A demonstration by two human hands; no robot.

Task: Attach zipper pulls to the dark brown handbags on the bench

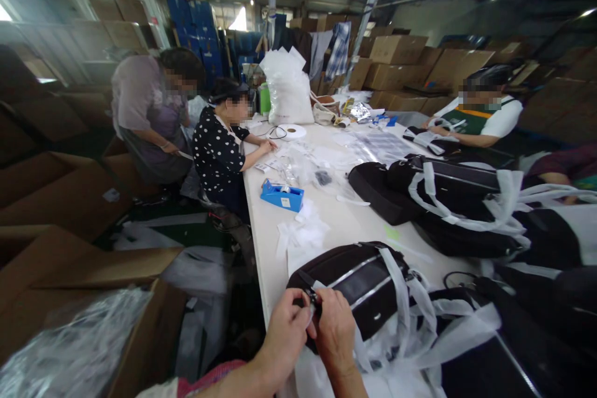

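Observation:
A black bag (370, 295) with silvery zip lines lies at the table's near edge. Pale wrapping covers its handles (396, 280). At the bag's left end, my left hand (286, 326) is closed in a pinch. Close beside it, my right hand (334, 326) has its fingers closed on the same end. A small dark metal fitting (313, 296) shows between the fingertips, with a bit of white material by it. My fingers partly hide the fitting, so its exact kind is unclear.
More black bags (459, 193) with wrapped handles are heaped to the right. A blue tape dispenser (282, 195) and white paper scraps (305, 230) lie ahead on the white table (261, 249). Co-workers sit or stand around it. An open carton (153, 323) holding clear plastic stands left.

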